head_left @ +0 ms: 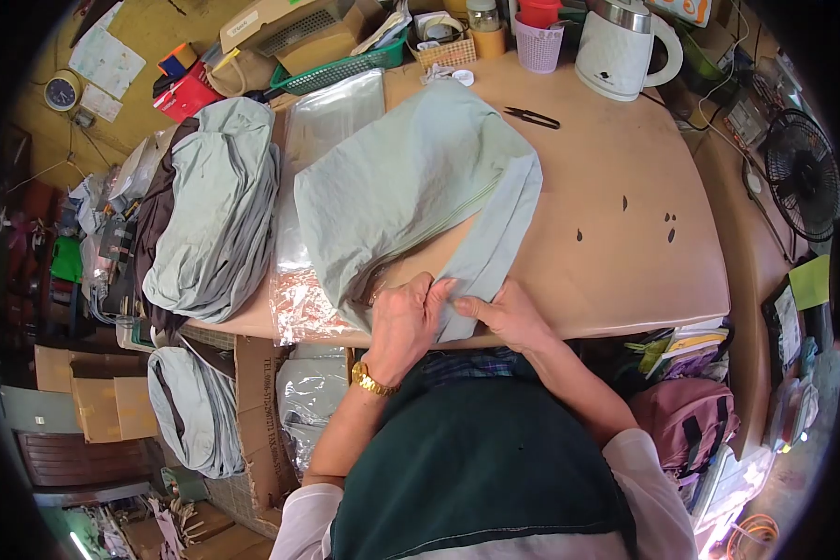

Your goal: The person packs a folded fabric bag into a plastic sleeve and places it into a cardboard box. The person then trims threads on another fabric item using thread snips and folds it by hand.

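A pale grey-green cloth piece [401, 159], sewn with a long wide band, lies spread over the middle of the table; whether it is a bag or a garment I cannot tell. At the table's front edge my left hand [406, 313], with a gold watch at the wrist, has its fingers closed on the band. Close beside it on the right, my right hand [509, 315] pinches the same band, thumb on top. Part of the cloth's edge is hidden behind my left hand. Black thread snips [532, 118] lie on the table past the cloth's right side.
Stacked grey-green cloth pieces [217, 215] lie at the left, beside clear plastic bags [331, 121]. A white kettle [616, 51], a pink basket [539, 47] and a green tray [341, 73] line the back. A black fan [803, 175] stands at the right.
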`<control>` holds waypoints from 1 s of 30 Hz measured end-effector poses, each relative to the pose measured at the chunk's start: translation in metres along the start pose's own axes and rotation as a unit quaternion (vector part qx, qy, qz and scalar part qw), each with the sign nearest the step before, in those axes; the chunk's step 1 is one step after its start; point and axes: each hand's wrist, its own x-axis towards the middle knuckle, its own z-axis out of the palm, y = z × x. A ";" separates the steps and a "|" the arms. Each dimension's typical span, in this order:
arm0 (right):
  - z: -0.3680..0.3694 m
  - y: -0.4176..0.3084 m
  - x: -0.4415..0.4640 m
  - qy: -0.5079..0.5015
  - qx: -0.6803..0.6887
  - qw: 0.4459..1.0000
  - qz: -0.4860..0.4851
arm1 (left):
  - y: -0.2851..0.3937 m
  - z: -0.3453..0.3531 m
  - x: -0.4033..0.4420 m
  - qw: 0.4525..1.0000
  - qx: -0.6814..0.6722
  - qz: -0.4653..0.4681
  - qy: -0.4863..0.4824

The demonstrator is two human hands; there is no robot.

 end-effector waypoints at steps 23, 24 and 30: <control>0.019 -0.093 0.022 0.051 -0.540 0.770 -0.336 | -0.046 -0.001 -0.043 0.606 -0.772 -0.188 -0.026; 0.017 -0.093 0.017 0.060 -0.542 0.770 -0.332 | -0.047 -0.004 -0.035 0.524 -0.819 -0.218 0.087; -0.016 -0.087 -0.014 0.116 -0.549 0.787 -0.257 | -0.055 0.005 -0.016 0.516 -0.775 -0.318 0.180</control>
